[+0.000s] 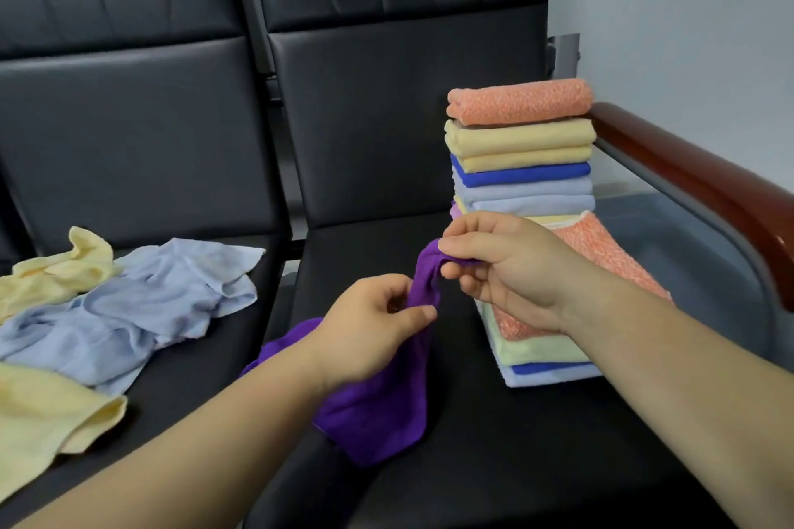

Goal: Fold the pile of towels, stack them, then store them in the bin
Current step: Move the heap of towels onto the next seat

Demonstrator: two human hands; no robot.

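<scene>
A single head-worn view looks forward and down from close above a black seat (429,421). Both forearms reach in from the near edge, so the hands sit at mid-frame. The seat backs (172,99) fill the far side, a wall (687,13) the far right, an armrest (709,185) the right edge.

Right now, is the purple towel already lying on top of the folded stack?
No, both hands, left and right, hold the purple towel above the black seat, beside the folded stack.
</scene>
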